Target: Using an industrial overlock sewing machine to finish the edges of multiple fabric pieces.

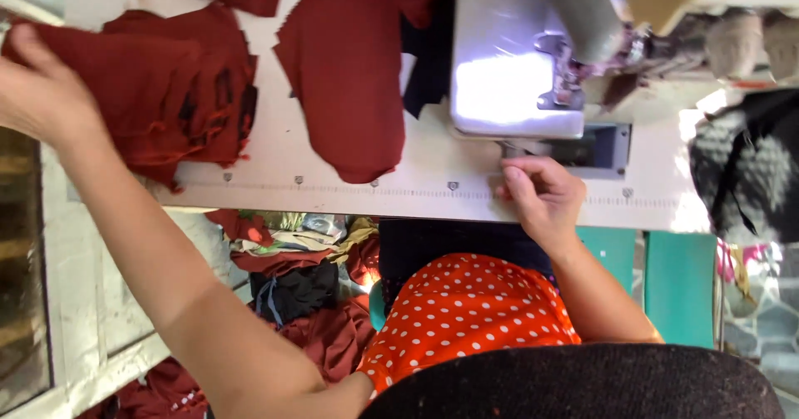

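The left hand (37,86), arm stretched far out, lies with fingers spread flat on a stack of dark red cut fabric pieces (179,86) on the pale wooden table (275,148). A larger dark red fabric panel (345,78) lies mid-table. The right hand (541,194), fingers curled loosely and gripping nothing, rests at the table edge below the white sewing machine (508,53).

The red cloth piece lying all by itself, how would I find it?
Start at the white sewing machine on the table. Just left of it lies the single dark red cloth piece, flat and rounded at its near end, unlike the crumpled pile under the left hand.
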